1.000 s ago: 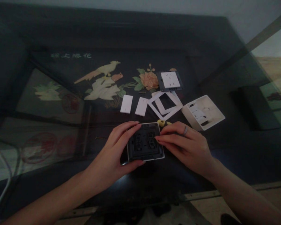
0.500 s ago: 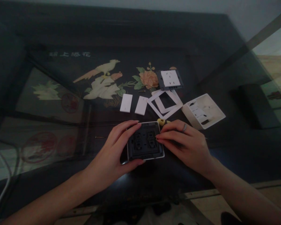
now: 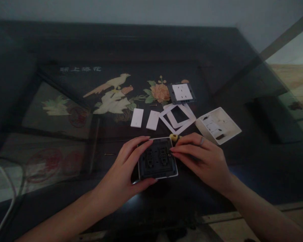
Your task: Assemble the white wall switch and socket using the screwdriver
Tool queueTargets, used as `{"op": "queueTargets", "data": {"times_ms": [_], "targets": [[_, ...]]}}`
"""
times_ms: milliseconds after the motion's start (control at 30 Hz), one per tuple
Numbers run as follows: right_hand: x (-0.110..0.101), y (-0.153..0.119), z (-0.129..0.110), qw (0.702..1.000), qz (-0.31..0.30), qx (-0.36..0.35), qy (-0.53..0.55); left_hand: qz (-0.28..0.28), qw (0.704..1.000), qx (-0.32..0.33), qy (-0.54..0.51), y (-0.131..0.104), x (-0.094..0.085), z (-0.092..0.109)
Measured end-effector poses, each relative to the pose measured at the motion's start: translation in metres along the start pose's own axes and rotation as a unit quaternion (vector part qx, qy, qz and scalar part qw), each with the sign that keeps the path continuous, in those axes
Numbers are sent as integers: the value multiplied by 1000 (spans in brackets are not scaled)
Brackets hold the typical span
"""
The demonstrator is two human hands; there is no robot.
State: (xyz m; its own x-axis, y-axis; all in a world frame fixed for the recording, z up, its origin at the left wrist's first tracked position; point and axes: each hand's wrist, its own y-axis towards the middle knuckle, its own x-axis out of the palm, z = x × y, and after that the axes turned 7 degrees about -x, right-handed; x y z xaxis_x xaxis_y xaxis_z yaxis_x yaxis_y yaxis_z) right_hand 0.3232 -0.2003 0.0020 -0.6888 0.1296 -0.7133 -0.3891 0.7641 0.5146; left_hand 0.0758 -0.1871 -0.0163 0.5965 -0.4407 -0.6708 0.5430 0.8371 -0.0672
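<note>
My left hand (image 3: 133,164) is wrapped round a white square switch box with a dark switch module (image 3: 156,161) set in it, thumb at the near side and fingers at the far side. The module's two mechanisms face up. At its right edge, the thumb and fingertips of my right hand (image 3: 199,158) are pinched on a tiny round screw (image 3: 169,155), mostly hidden by them. Just beyond that hand lies a yellow-and-black screwdriver handle (image 3: 175,137), partly covered.
Two white rocker plates (image 3: 137,118), overlapping white frames (image 3: 164,116) and a socket module (image 3: 183,93) lie beyond the hands. An open white box (image 3: 212,134) stands to the right. Loose screws lie on the dark glossy table, one (image 3: 110,154) at left, another (image 3: 153,105) farther back.
The view has tilted slightly, so everything sits lower in the picture. My right fingertips have shifted slightly on the module's right edge, and the small round screw shows there. My left hand keeps its hold.
</note>
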Motion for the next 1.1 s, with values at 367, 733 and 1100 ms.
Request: {"op": "queueTargets", "data": {"times_ms": [367,733,1100], "targets": [[2,-4,18,970,-145,50,-189,8,1000,3,9,1,1,-1],[-43,0,10,932,316,168,56,2,1000,8,1,1,-1,0],[-20,7,-4,888,349,128,272,-9,1000,8,12,1,-5,3]]}}
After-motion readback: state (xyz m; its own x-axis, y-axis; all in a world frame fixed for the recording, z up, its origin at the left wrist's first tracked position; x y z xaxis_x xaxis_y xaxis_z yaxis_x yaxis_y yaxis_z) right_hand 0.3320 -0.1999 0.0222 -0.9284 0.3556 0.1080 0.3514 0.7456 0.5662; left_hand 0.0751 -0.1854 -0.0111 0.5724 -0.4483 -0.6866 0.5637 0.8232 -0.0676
